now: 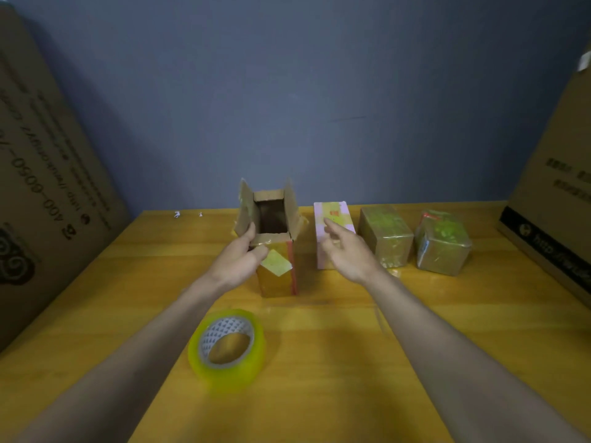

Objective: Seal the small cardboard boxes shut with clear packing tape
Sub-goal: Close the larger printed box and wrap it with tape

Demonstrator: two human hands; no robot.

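At the near edge of the wooden table, toward 6 o'clock, both bare forearms reach in from the bottom corners. Between them, just left of centre, a roll of clear packing tape lies tilted on the wood, its grey patterned core showing, touching neither arm.

Farther in, at the table's middle, stands the open box, upright, a small cardboard carton with glossy tape already on its front, a pale diamond-shaped label and a red strip down its right edge. Its top flaps stand up and the dark inside shows. The left hand grips it at the upper left corner, about 9 o'clock from the box: the thumb lies across the front rim and the fingers curl behind the left flap.

The right hand hovers at 3 o'clock from the open box, fingers loosely spread and pointing away, in front of the pink box; whether the fingertips touch that box I cannot tell.

Beyond, toward 1 and 2 o'clock, two tape-wrapped boxes sit side by side near the far edge: the nearer-centre taped box and the rightmost taped box, close but apart.

Large cardboard cartons lean at 9 o'clock and 3 o'clock, and a blue wall closes the back at 12.
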